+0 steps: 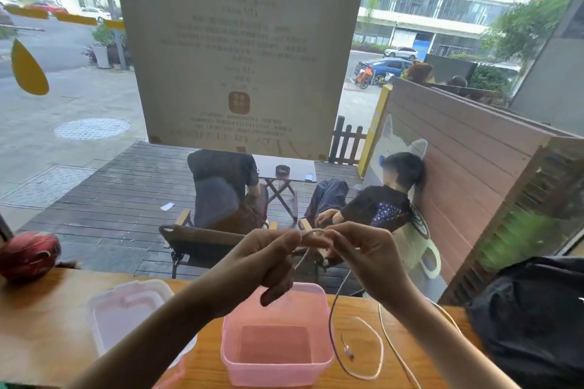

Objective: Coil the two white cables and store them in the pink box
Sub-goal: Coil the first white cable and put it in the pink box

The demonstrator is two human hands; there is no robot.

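Note:
My left hand and my right hand are raised above the wooden counter, both pinching one white cable between them. A short loop of it arches between my fingertips. The rest hangs down and curls on the counter to the right of the pink box. That box sits open and empty below my hands. A second white cable lies on the counter further right, partly hidden by my right forearm.
The box's clear lid lies to the left of the box. A red round object rests at the counter's far left, and a black bag at its right. A window stands directly behind the counter, with people seated outside.

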